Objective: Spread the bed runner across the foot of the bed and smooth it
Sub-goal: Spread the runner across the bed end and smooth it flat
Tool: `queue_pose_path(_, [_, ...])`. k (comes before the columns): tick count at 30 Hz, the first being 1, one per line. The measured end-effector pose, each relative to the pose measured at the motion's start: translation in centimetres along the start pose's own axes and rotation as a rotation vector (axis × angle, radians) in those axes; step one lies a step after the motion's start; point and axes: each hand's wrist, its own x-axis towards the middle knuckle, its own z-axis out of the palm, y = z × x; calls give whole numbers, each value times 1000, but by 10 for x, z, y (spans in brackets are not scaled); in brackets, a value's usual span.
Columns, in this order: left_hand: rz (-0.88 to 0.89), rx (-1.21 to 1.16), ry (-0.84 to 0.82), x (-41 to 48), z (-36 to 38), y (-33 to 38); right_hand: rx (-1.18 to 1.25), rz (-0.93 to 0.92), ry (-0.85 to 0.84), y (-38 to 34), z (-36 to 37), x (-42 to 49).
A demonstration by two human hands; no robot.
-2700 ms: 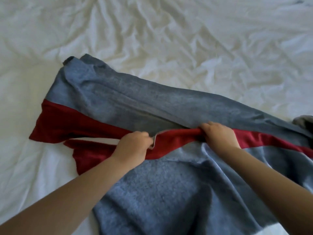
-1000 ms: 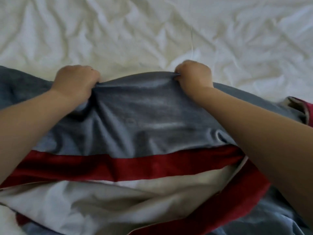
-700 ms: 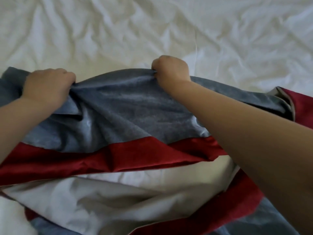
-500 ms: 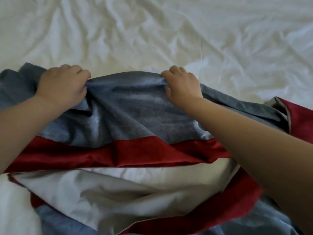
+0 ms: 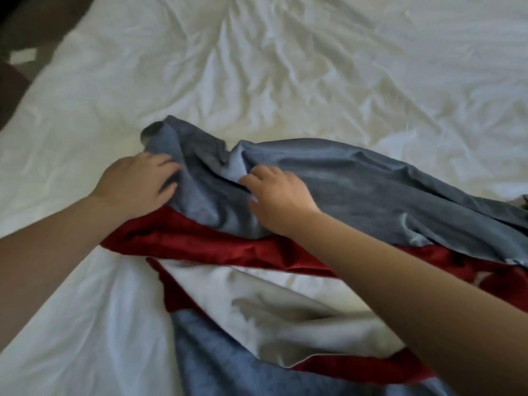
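Since half a sec ago both fists have let go of the far grey edge. Your L hand (image 5: pixel 134 184) now lies w/ fingers fairly straight on the grey cloth near the runner's left end, clamping nothing. R hand (image 5: pixel 278 198) rests further right on the grey panel, fingers loosely bent at a raised fold. It's blurred, so can't tell if it pinches that fold or only touches it. View has also swung left, so the runner's left end & the bed's side edge now show.

Location: bed runner (image 5: pixel 371 190) lies on the white sheet (image 5: pixel 285 67), from beside your L hand out past the right frame edge.

Progress, my read: early to mid. It's laid roughly crosswise but not spread.
- Grey panel is bunched & ridged between the hands.
- Red band (image 5: pixel 214 247) is creased.
- Near part is flipped, so pale lining (image 5: pixel 271 295) faces up, w/ more red & grey folded below it toward you.

Left to do: turn that near part back, pull both long edges straight, square the left end, then smooth. Right end is out of view, so can't judge it.

Around: sheet is heavily wrinkled beyond the runner, and those creases prob. show through. Dark floor (image 5: pixel 28 12) at upper left has a small white slip (image 5: pixel 23 56) on it, well apart from the work. Main obstacle is the cloth's own folds. Your R forearm (image 5: pixel 414 287) also crosses the lining & hides part.
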Motion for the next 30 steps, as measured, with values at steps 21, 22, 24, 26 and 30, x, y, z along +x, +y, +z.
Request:
queue_pose_path(21, [81,-229,-133,-53,77,-93,48,284,-76,-211,108,96])
queue_pose_path(22, [61,-237,-133,-56,75,-107,86,295,-59,-221,107,105])
queue_pose_path(24, [14,-243,-141,-64,74,-138,160,303,-21,-245,108,125])
queue_pose_path(26, [-30,-224,-161,-78,74,-168,210,284,-3,-272,110,144])
queue_pose_path(30, [-139,-211,-171,-109,72,-209,280,219,-37,-315,114,169])
